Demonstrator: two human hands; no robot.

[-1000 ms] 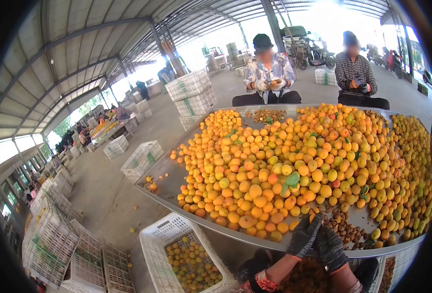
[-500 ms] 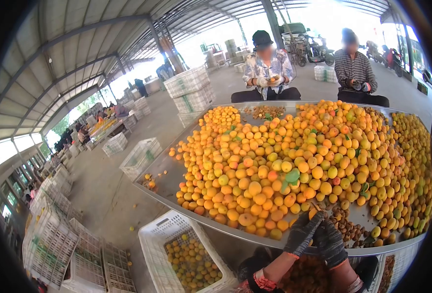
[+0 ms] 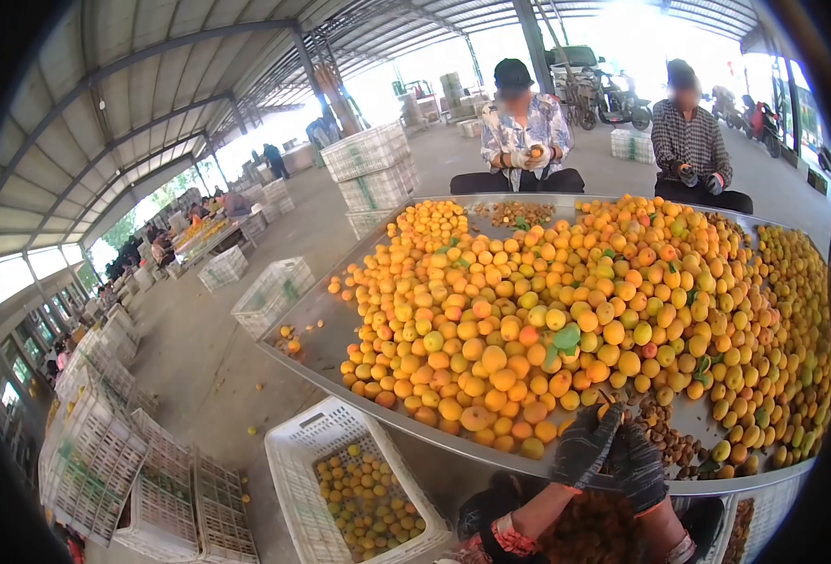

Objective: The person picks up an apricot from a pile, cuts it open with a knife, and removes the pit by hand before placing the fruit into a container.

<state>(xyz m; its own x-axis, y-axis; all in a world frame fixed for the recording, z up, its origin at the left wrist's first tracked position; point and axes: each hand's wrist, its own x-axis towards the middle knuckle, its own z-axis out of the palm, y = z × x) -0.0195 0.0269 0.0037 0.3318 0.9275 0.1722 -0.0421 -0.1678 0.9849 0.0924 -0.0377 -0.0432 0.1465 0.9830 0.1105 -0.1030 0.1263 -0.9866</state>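
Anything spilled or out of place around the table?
Yes, minor spill: a stray fruit lies on the floor left of the white crate, not in it. A few loose pieces also sit at the table's left corner, apart from the main pile.

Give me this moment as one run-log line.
left hand: dark-gloved, orange piece at fingertips; right hand: dark-gloved, close beside left; table: orange fruit heap, brown pieces; floor: white crate holding fruit

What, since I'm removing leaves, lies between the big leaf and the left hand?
Apricots lie between the big leaf and the left hand, in the head view.
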